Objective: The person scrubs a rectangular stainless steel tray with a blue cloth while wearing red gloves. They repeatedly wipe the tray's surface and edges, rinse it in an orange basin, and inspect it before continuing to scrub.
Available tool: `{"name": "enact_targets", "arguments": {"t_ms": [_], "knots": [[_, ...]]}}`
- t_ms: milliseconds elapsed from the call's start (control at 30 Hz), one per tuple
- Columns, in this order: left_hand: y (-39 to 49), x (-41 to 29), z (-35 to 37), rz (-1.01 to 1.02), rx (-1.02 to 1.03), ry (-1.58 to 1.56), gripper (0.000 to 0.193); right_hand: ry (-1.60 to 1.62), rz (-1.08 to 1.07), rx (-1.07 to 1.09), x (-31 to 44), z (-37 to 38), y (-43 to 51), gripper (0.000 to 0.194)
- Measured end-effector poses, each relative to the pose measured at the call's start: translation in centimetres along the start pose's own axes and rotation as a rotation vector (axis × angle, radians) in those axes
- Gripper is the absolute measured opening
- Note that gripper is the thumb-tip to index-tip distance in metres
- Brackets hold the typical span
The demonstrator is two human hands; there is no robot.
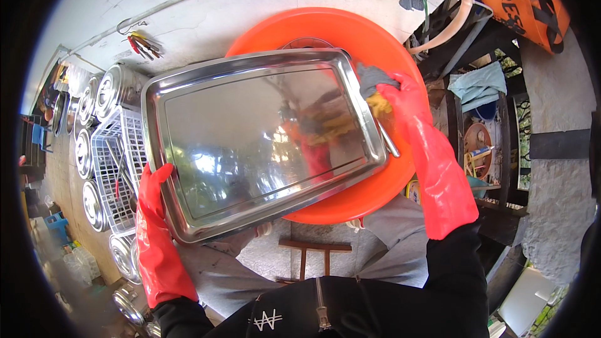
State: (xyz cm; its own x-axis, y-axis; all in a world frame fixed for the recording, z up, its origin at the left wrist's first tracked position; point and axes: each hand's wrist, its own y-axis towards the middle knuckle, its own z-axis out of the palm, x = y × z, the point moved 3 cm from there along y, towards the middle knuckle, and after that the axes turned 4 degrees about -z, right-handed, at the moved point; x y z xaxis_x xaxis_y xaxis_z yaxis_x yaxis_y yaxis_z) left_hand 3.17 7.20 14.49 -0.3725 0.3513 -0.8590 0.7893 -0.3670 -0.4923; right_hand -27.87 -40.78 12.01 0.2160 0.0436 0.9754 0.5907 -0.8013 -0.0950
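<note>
A rectangular stainless steel tray [263,136] lies tilted over a large orange plastic basin [328,23], its shiny face towards me. My left hand [157,188], in a long red rubber glove, grips the tray's left rim, thumb on top. Gloved the same way, my right hand [404,98] holds a grey cloth [373,79] at the tray's upper right edge. Yellow material [379,104] shows just under those fingers. A metal handle [389,140] sticks out below the tray's right edge. Part of a wire rack or strainer [312,43] shows behind the tray, its rest hidden.
At left stand a white plastic basket [105,150] holding utensils and several lidded steel pots [109,94]. A hose [446,33] hangs from a tap at upper right, near an orange bag [526,4]. A light blue cloth [479,85] drapes over a dark frame at right.
</note>
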Motion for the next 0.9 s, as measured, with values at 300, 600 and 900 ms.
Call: {"name": "enact_targets", "arguments": {"t_ms": [300, 600, 900], "knots": [[-0.7, -0.4, 0.2, 0.036, -0.036, -0.030, 0.044, -0.405, -0.476, 0.236, -2.3, 12.3, 2.4, 0.049], [0.0, 0.7, -0.6, -0.047, -0.082, 0.055, 0.055, -0.500, -0.666, 0.098, -5.2, 24.9, 3.3, 0.055], [-0.2, 1.5, -1.0, -0.036, -0.071, -0.007, 0.042, -0.404, -0.854, 0.147, -0.7, 34.7, 0.3, 0.039]]}}
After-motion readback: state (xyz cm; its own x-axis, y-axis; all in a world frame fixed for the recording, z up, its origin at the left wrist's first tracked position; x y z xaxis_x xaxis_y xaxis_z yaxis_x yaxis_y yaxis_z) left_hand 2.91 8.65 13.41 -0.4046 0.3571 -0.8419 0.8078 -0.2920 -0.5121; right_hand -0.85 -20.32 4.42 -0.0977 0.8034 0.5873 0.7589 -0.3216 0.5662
